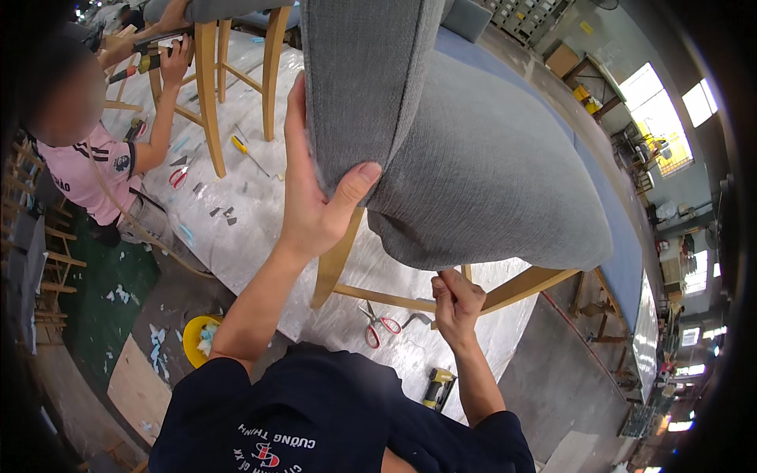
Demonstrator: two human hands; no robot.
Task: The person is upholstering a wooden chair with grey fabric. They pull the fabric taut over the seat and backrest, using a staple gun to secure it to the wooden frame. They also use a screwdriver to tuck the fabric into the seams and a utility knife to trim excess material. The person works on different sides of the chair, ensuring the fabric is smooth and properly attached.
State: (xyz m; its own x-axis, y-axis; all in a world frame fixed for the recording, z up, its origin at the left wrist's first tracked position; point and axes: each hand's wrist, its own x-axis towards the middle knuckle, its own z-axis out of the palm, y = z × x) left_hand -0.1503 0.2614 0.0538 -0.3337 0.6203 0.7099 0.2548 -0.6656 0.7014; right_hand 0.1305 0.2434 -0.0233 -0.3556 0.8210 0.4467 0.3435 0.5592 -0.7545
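My left hand (327,193) grips the grey chair (493,158); my right hand (459,306) is clenched just below its upholstery, contents unclear. Slack left grip could cause tipping.

grey upholstered chair (489,158), wooden legs (337,266)

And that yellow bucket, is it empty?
Not empty: pale blue and white scraps show inside the yellow bucket. I cannot tell how full it is.

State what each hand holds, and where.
Left hand: the grey chair, by the lower end of its narrow padded panel. Right hand: closed, but its hold cannot be told.
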